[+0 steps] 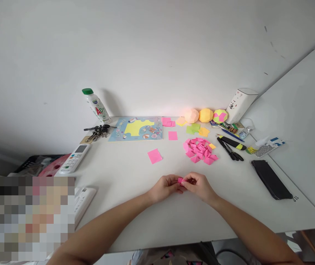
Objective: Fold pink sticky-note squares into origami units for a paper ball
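Note:
Between both hands, over the near part of the white table (129, 184), is a small pink paper piece (180, 180), apparently folded. My left hand (167, 187) pinches its left side, and my right hand (198, 187) grips it from the right. The fingers hide much of its shape. Just beyond the hands lies a pile of folded pink paper pieces (198, 149). One flat pink sticky note (154, 156) rests to the left of the pile, and a second pink square (173, 135) lies farther back.
Along the wall sit a peach paper ball (191, 115), a yellow one (206, 115) and a yellow-pink one (220, 116). Scissors (230, 149), a box cutter (231, 142) and a black pouch (271, 179) lie right. A bottle (96, 106), keys (100, 130) and a remote (75, 158) are left.

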`<action>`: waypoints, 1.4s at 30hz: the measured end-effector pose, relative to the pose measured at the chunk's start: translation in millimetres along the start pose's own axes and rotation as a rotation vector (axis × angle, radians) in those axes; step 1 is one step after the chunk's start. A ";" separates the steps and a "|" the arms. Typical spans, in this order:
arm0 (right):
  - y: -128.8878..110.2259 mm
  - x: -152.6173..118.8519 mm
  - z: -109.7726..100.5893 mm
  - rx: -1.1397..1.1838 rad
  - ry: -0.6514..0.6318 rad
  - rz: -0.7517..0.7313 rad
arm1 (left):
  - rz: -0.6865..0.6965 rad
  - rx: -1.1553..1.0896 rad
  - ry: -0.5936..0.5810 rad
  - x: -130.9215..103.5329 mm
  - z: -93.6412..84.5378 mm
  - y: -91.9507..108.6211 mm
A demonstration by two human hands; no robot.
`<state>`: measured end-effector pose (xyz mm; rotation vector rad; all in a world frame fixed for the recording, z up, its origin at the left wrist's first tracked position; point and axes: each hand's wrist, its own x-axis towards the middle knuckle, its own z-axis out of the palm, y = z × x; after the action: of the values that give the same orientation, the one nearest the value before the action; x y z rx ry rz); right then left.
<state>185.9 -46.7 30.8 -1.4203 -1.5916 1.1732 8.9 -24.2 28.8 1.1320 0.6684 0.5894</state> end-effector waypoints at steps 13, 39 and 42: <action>0.4 1.3 -0.9 0.112 -0.046 0.067 | -0.038 -0.067 0.016 -0.6 -0.7 -1.9; 0.7 1.3 1.2 0.119 -0.140 0.054 | 0.029 0.080 0.104 5.9 0.5 -13.7; 2.2 2.0 3.7 0.093 -0.132 0.067 | 0.033 0.101 0.093 5.9 1.7 -14.0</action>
<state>182.9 -45.3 27.3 -1.3699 -1.5671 1.3871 15.4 -25.4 14.9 1.2173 0.7680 0.6449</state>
